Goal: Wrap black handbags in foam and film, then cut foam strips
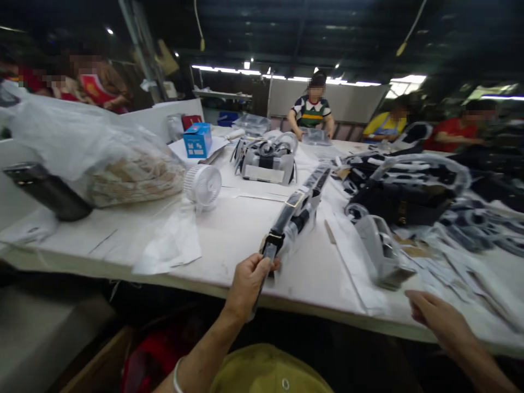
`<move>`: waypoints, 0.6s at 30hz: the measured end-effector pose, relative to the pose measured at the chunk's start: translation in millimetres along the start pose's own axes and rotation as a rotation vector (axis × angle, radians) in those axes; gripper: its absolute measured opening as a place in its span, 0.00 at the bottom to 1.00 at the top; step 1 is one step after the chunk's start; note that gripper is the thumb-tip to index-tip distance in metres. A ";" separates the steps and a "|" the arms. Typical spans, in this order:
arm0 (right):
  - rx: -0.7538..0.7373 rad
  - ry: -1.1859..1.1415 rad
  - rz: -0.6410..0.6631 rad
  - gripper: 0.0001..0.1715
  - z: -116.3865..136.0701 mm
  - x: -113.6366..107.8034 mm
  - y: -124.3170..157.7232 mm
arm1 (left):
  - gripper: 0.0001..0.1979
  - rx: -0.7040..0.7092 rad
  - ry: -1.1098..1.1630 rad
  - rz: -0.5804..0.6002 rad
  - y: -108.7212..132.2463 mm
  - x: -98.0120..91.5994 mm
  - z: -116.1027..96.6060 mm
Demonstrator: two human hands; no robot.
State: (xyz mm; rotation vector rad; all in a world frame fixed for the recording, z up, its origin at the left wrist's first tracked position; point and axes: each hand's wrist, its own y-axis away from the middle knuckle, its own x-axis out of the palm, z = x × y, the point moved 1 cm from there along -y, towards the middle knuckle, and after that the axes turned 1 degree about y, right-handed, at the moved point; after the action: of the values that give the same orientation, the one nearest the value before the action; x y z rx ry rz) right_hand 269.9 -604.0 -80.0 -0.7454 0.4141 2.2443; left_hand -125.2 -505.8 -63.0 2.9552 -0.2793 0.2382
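Observation:
My left hand (248, 281) is closed in a pinch, thumb on top, around the near end of a long black strap (289, 210). Gold-coloured metal fittings and shiny clear wrapping show along the strap, which runs away from me over the white table (229, 245). Its short free end hangs below my hand, past the table edge. My right hand (436, 316) hovers at the front edge on the right with its fingers curled in; nothing shows in them. Closest to it is a pale grey bag-like piece (376, 248), apart from the fingers.
A black handbag (403, 202) and wrapped straps (475, 221) crowd the right. Further back lies a grey-and-black bag (268, 164). Leftward are a small white fan (203, 185), a blue box (197, 140), a plastic sack (123, 164) and a dark tumbler (49, 191). Co-workers (313, 112) are beyond.

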 end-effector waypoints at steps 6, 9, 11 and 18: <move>-0.234 -0.207 0.578 0.21 134.7 63.9 87.4 | 0.15 0.027 -0.019 0.003 3.5 -1.0 -2.8; -0.286 -0.277 0.702 0.22 186.7 110.3 127.3 | 0.15 0.048 -0.064 0.012 4.2 -3.5 -5.3; -0.263 -0.310 0.706 0.23 199.6 133.8 138.3 | 0.16 0.061 -0.097 0.018 3.6 -5.2 -5.8; -0.137 -0.389 0.642 0.24 187.3 168.5 130.1 | 0.18 0.090 -0.102 0.057 1.0 -8.8 -4.5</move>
State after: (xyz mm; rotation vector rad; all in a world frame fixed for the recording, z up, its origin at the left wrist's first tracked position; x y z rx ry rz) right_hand 6.9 -510.9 -29.2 -0.2313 0.3386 2.9651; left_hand -134.6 -504.4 -60.0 3.0564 -0.3756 0.1100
